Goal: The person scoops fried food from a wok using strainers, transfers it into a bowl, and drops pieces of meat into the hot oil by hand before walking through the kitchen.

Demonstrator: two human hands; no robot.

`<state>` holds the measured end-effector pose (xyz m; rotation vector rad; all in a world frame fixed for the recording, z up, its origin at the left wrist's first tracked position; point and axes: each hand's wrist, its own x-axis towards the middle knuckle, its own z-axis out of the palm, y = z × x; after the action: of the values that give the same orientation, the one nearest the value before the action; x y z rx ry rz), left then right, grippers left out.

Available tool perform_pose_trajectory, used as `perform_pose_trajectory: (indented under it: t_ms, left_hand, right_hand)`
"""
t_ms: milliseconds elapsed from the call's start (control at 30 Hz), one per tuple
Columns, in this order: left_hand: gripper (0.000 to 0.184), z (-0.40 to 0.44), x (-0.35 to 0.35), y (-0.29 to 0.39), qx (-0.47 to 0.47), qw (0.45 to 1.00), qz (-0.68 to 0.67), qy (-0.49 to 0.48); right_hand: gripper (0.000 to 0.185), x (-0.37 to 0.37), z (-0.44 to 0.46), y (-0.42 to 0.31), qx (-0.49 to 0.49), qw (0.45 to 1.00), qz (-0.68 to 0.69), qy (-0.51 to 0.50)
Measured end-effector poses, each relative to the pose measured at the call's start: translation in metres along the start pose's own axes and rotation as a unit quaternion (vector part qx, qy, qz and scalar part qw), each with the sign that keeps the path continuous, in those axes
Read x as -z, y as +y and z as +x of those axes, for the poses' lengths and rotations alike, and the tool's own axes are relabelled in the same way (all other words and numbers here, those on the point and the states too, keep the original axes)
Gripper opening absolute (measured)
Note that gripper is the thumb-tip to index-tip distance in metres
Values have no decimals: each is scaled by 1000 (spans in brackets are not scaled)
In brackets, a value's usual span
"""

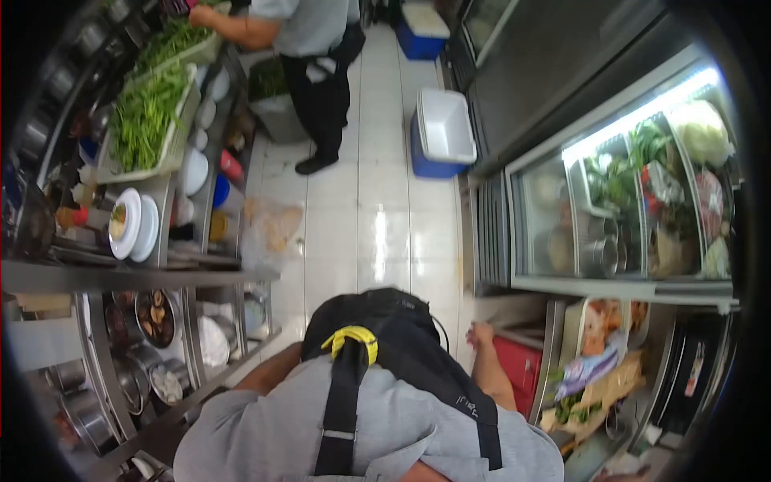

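My right hand [481, 334] hangs beside my black apron [377, 321], its fingers loosely apart with nothing visible in them. It is near a red container [518, 369] and the metal edge of a counter on the right. On the other side my left forearm [273, 368] shows, but it runs in behind the apron and my left hand is hidden. A yellow clip or band [355, 344] sits on the black apron strap over my grey shirt.
Ahead, a co-worker [321, 88] stands at the left counter by leafy greens [147, 116]. White plates [126, 223] lie nearer. An open blue-and-white cooler [444, 128] stands on the tiled floor [377, 185]. On the right is a lit glass-fronted fridge [522, 233]; lower left shelves hold pots [157, 317].
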<state>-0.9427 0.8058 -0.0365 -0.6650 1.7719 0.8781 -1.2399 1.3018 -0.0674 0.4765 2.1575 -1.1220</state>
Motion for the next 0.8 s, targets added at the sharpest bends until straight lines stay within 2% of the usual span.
perform_pose_trajectory:
  t_ms: [33, 67, 100, 133, 200, 267, 400, 433, 467, 500, 533, 633, 667, 700, 733, 767, 800]
  left_hand:
    - [39, 3, 12, 20, -3, 1000, -16, 10]
    - [39, 8, 24, 35, -6, 999, -31, 18]
    - [39, 11, 34, 48, -5, 999, -47, 24]
    - [39, 15, 45, 61, -4, 998, -62, 29]
    - [40, 26, 63, 75, 3, 996, -87, 36]
    - [40, 40, 81, 82, 15, 994, -103, 32]
    - [41, 78, 127, 85, 41, 992, -122, 13]
    - [41, 87, 144, 86, 43, 991, -124, 7]
    - [42, 96, 165, 89, 45, 991, -125, 2]
    - [42, 103, 190, 91, 48, 991, -122, -4]
    - [42, 114, 214, 91, 46, 992, -114, -5]
    - [43, 154, 296, 91, 41, 997, -58, 17]
    - [38, 190, 315, 88, 75, 996, 36, 37]
    - [35, 157, 360, 104, 143, 983, -98, 66]
    - [37, 149, 396, 116, 142, 984, -86, 63]
    - [39, 145, 430, 125, 141, 985, -74, 59]
    - [39, 150, 457, 134, 133, 986, -75, 65]
  right_hand:
    - [9, -12, 5, -112, -21, 983, 177, 33]
    - [8, -15, 45, -178, 26, 994, 110, 4]
    - [8, -27, 69, -238, 124, 986, 109, -2]
    - [8, -38, 72, -314, 140, 976, 154, -58]
    - [11, -64, 89, -430, 207, 955, 161, -138]
    - [13, -91, 86, -523, 256, 949, 107, -149]
    - [14, -133, 170, -605, 358, 913, -31, -194]
    - [15, -140, 208, -604, 360, 913, -52, -187]
    - [17, -140, 253, -601, 401, 882, -221, -111]
    - [19, -141, 318, -571, 404, 880, -230, -101]
    - [21, -127, 303, -577, 319, 902, -267, -112]
    - [17, -83, 417, -483, 370, 880, -241, -176]
    - [15, -67, 418, -471, 355, 873, -269, -198]
    - [14, -50, 418, -459, 340, 865, -298, -219]
    - [13, -33, 419, -448, 326, 854, -326, -241]
    - [13, -31, 382, -486, 100, 944, -229, -217]
    - [14, -36, 308, -558, -109, 983, -92, -116]
